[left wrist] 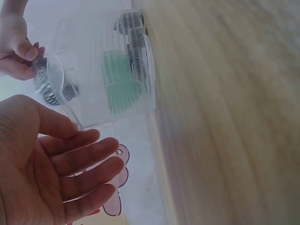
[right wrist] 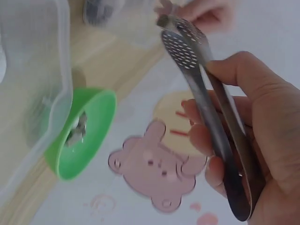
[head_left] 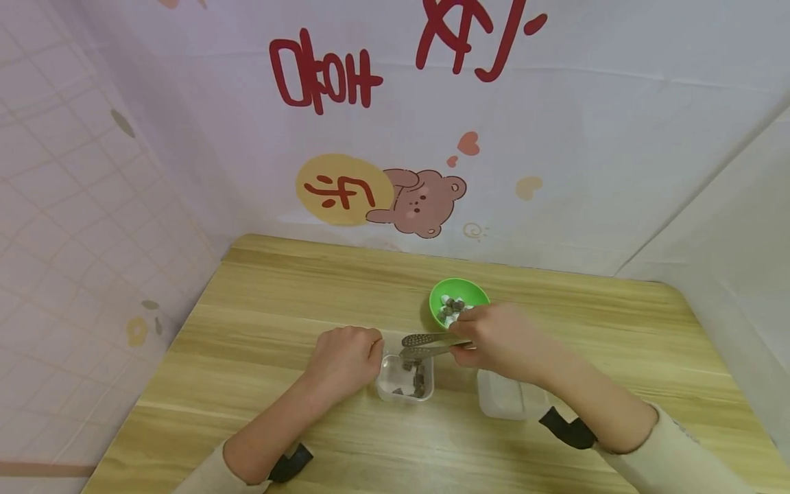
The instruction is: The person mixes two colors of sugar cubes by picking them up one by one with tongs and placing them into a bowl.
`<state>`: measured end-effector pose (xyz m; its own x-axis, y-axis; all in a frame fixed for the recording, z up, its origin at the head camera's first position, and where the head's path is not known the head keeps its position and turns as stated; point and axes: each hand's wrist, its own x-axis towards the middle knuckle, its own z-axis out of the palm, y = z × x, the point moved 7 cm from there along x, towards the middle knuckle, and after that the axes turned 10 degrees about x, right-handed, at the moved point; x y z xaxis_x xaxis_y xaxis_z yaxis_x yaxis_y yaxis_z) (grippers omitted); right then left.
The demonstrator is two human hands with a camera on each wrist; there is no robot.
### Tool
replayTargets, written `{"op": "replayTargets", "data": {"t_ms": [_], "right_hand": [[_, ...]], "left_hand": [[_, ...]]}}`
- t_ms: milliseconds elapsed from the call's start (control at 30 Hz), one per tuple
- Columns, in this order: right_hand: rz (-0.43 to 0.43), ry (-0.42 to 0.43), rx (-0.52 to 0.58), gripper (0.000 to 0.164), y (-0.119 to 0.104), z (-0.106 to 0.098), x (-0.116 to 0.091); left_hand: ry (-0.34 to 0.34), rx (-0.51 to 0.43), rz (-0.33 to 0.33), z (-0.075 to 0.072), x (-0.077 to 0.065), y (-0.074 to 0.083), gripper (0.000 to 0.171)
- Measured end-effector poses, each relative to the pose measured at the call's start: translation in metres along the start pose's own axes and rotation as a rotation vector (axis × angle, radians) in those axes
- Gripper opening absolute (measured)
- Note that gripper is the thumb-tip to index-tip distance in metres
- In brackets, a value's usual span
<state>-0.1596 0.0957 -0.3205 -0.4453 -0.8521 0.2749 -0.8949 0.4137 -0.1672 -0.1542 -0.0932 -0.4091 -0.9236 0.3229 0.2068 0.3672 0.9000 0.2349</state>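
My right hand (head_left: 503,341) grips metal tongs (right wrist: 206,101) with perforated tips. These tips hang over a small clear plastic container (head_left: 385,394), and a small brownish piece (right wrist: 164,21) shows at their end in the right wrist view. Several dark grey-brown chunks (head_left: 419,381) lie inside the container, mostly along its right side. At its left corner my left hand (head_left: 347,358) pinches the rim between thumb and index finger, the other fingers loosely extended (left wrist: 91,180). Just behind the right hand sits a green bowl (head_left: 437,288) with white and grey-brown pieces (head_left: 453,307).
A second translucent container (head_left: 503,398) stands on the wooden table (head_left: 278,288) below the right forearm. Dark straps (head_left: 570,429) show by both wrists. A white printed cloth (head_left: 555,137) with a bear and red characters rises behind the table's back edge.
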Motion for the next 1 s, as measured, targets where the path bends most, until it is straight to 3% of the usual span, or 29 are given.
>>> {"op": "replayTargets", "data": {"t_ms": [233, 467, 667, 1000], "right_hand": [[0.034, 0.193, 0.059, 0.015, 0.026, -0.027, -0.02], [0.107, 0.284, 0.038, 0.015, 0.058, -0.038, -0.043], [0.171, 0.291, 0.001, 0.015, 0.079, -0.036, -0.059], [0.311, 0.22, -0.02, 0.01, 0.098, -0.028, -0.074]], "left_hand": [[-0.001, -0.008, -0.003, 0.0, 0.0, 0.001, 0.045], [0.013, -0.008, 0.002, -0.001, 0.0, 0.002, 0.045], [0.017, -0.012, -0.003, -0.001, 0.0, 0.002, 0.045], [0.02, -0.016, -0.006, -0.001, 0.0, 0.002, 0.045]]}}
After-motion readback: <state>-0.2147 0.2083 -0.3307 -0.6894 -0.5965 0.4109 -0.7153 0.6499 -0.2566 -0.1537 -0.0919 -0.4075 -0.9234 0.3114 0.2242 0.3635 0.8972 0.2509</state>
